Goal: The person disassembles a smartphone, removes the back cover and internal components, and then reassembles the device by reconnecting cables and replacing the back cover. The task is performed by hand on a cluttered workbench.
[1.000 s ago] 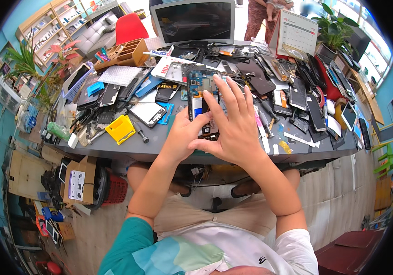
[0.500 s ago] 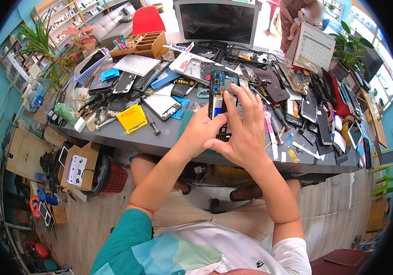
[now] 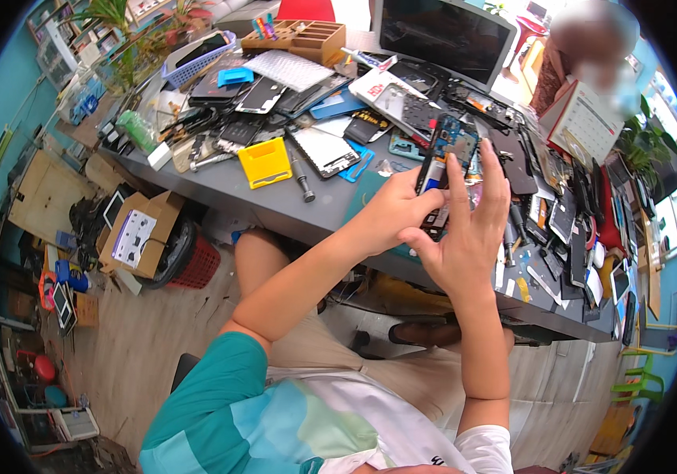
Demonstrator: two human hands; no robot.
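Observation:
An opened smartphone (image 3: 457,141) with its blue circuit board bare is held up over the front of the desk. My left hand (image 3: 398,209) is closed round its lower left edge, the thumb lying across the lower part. My right hand (image 3: 468,237) is at the phone's right side with its fingers stretched out. Its index fingertip is at the board; whether it presses on it I cannot tell. Part of the phone's lower half is hidden behind my fingers. To the left lie a yellow plastic holder (image 3: 266,163), a screwdriver (image 3: 302,180) and a phone frame (image 3: 322,152).
Heaps of phone parts cover the grey desk (image 3: 220,188). A monitor (image 3: 442,39), a wooden organizer (image 3: 307,39), a blue basket (image 3: 196,63) and a desk calendar (image 3: 587,122) stand along the back. Another person (image 3: 563,59) is beyond the calendar. A red bin (image 3: 196,265) stands on the floor.
The view has turned, so the desk appears tilted and shifted to the right. My left hand still holds the phone, and my right fingers stay beside it. The other person appears larger.

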